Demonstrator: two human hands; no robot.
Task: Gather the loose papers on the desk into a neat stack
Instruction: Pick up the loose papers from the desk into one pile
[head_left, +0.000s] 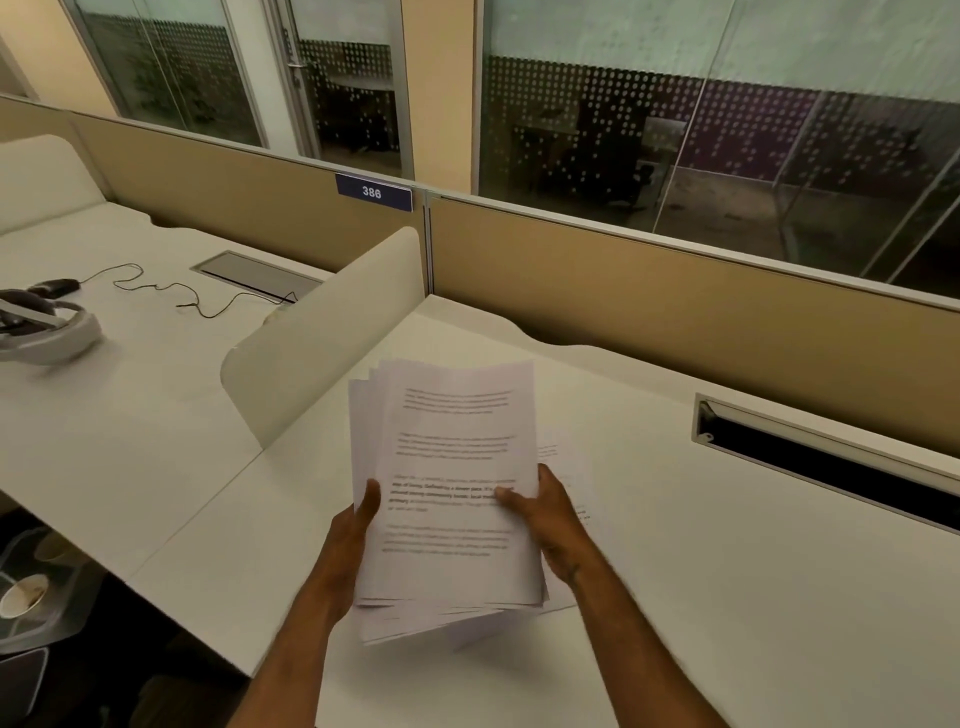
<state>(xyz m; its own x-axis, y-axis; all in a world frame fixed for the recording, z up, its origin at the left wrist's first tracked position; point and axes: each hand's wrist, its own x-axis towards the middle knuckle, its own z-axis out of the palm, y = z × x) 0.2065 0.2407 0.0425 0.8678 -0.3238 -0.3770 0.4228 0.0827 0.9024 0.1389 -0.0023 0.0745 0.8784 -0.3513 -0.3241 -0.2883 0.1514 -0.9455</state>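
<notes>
A bundle of white printed papers (447, 457) is held up above the white desk (727, 597), its sheets fanned and uneven at the top left and bottom edges. My left hand (353, 535) grips the bundle's left edge, thumb on the front page. My right hand (545, 519) grips the right edge, thumb lying across the text. At least one more printed sheet (566, 467) lies flat on the desk behind my right hand, mostly hidden by the bundle.
A rounded white divider (322, 338) separates this desk from the left one, which holds a headset (47, 327) and a thin cable (171, 293). An open cable slot (831, 457) sits at the right rear. A tan partition (675, 312) backs the desk. Cups sit in a bin (26, 597) lower left.
</notes>
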